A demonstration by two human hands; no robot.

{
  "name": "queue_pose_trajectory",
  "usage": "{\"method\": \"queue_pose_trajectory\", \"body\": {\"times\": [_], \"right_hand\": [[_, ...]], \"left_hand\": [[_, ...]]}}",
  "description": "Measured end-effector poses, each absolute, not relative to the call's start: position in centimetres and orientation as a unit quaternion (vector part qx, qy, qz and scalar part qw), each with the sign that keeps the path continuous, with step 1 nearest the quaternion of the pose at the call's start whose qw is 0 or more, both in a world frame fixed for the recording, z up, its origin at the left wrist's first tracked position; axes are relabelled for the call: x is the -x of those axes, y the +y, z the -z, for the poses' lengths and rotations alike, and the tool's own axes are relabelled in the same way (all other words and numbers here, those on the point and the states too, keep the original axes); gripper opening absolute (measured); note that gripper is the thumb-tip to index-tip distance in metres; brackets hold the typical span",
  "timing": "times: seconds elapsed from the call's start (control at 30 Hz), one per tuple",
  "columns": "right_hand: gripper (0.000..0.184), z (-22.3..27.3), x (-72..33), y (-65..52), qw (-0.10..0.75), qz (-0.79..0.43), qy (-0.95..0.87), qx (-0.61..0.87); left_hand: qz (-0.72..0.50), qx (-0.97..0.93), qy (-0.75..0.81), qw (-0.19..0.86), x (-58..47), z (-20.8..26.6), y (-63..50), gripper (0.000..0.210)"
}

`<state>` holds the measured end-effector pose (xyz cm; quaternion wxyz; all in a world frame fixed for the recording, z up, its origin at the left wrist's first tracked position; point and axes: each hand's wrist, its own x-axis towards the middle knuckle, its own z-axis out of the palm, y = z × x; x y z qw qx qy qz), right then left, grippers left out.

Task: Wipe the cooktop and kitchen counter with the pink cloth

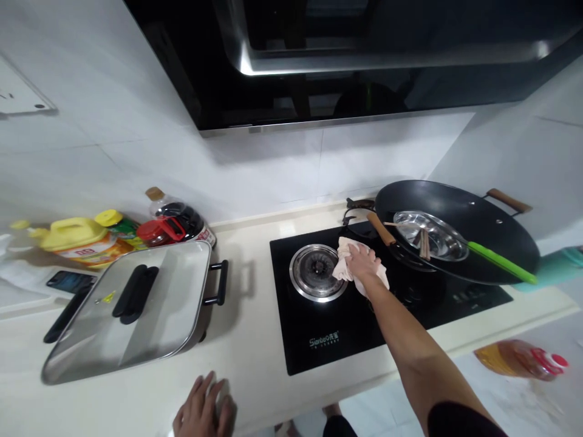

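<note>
My right hand presses a pale pink cloth onto the black glass cooktop, just right of the round left burner. Part of the cloth is hidden under my palm and fingers. At the bottom of the view, my left hand rests on the pale countertop, fingers stretched out and holding nothing. Tilted over the cooktop's right side is a black wok, with a steel bowl and a green-handled utensil inside it.
Left of the cooktop stands a large rectangular electric pan with a lid. Behind it are a yellow jug, a dark sauce bottle and a red-lidded jar. The range hood hangs low above. An oil bottle is at lower right.
</note>
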<state>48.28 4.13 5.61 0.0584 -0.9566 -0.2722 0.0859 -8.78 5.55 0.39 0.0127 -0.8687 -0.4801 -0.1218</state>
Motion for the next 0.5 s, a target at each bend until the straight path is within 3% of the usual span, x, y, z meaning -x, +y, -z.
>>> {"method": "queue_pose_trajectory", "body": {"times": [0.27,0.5], "right_hand": [[0.053,-3.7,-36.3,-1.2,0.057,0.049,-0.328,0.942],[0.063,-3.7,-24.6,-2.8,0.119,-0.043,-0.421,0.898]], "left_hand": [[0.135,0.865,-0.484,-0.004,8.2,-0.9,5.4,0.04],[0.134,0.864,-0.485,-0.009,8.3,-0.5,5.7,0.043]]}}
